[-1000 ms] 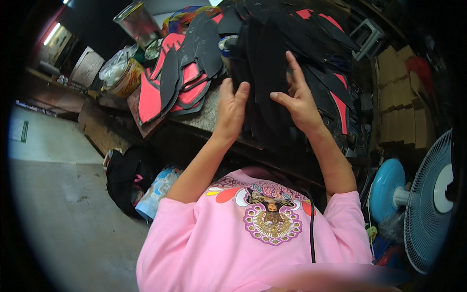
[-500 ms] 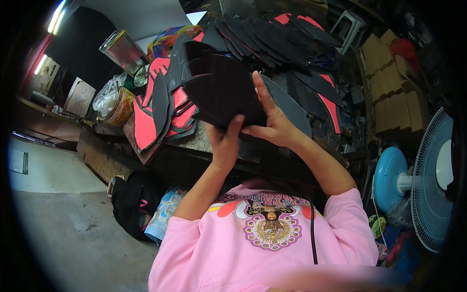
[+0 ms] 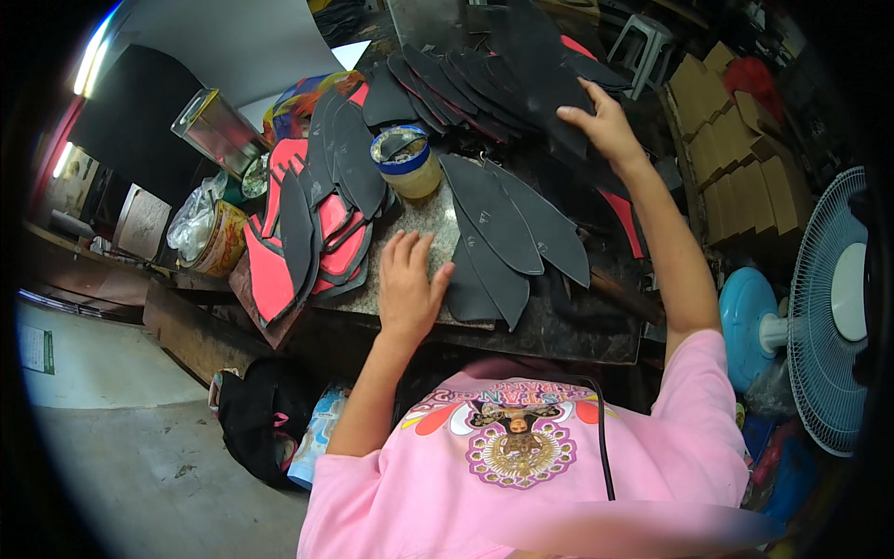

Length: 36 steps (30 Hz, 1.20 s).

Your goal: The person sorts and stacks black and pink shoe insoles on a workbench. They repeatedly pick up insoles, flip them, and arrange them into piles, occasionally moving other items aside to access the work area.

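Note:
My left hand (image 3: 407, 284) is open above a speckled stone slab (image 3: 374, 291), its fingers apart and nothing in them. Close beyond it stands a jar (image 3: 416, 177) with a blue rim and a yellowish side. Out to the far right, my right hand (image 3: 610, 129) grips the edge of a dark curved foam piece (image 3: 540, 70), partly blurred; the fingers beneath it are hidden. Between my hands lie several black leaf-shaped pieces (image 3: 507, 219) with pale marks. Left of the jar, black and pink cut pieces (image 3: 340, 247) overlap in a heap.
A long row of black pieces (image 3: 447, 88) covers the table's far side. At the left are a metal tin (image 3: 219, 126) and a bucket (image 3: 222, 238) with a plastic bag. Cardboard pieces (image 3: 745, 168), a grey stool (image 3: 641, 51) and a fan (image 3: 829, 312) stand right.
The dark pieces held between both hands have left the middle. My right hand has moved right and away with a piece; my left has let go and lowered. The jar now shows.

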Motion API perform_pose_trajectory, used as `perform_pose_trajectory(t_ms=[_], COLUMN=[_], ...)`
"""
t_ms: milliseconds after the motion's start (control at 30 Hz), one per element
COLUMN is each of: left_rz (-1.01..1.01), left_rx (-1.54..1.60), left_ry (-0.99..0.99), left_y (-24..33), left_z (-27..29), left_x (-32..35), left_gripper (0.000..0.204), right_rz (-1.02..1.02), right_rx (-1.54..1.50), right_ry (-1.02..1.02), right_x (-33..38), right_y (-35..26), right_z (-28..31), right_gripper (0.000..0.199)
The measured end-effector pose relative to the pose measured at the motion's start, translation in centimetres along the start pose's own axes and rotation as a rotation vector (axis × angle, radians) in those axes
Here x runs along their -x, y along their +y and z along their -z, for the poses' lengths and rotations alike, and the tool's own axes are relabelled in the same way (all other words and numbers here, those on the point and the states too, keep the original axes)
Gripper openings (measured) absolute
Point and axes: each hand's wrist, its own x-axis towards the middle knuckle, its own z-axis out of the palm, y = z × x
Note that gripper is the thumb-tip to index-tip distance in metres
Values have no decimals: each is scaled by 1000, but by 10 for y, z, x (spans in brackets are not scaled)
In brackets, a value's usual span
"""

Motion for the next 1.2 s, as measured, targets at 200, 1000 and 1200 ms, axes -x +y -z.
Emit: perform_pose_trajectory(t_ms=[200, 1000, 1200], left_rz=[-38, 12, -13], left_rx=[94, 124, 108], left_ry=[88, 62, 108], left_y=[2, 4, 0], left_z=[-8, -6, -19], left_x=[3, -4, -10], left_gripper=[39, 21, 23], right_rz=[-119, -10, 426], right_rx=[-37, 757, 668], right_ry=[31, 37, -351], right_x=[-89, -211, -93], right_y=[49, 159, 85], right_z=[27, 62, -6], right_gripper=[65, 56, 46])
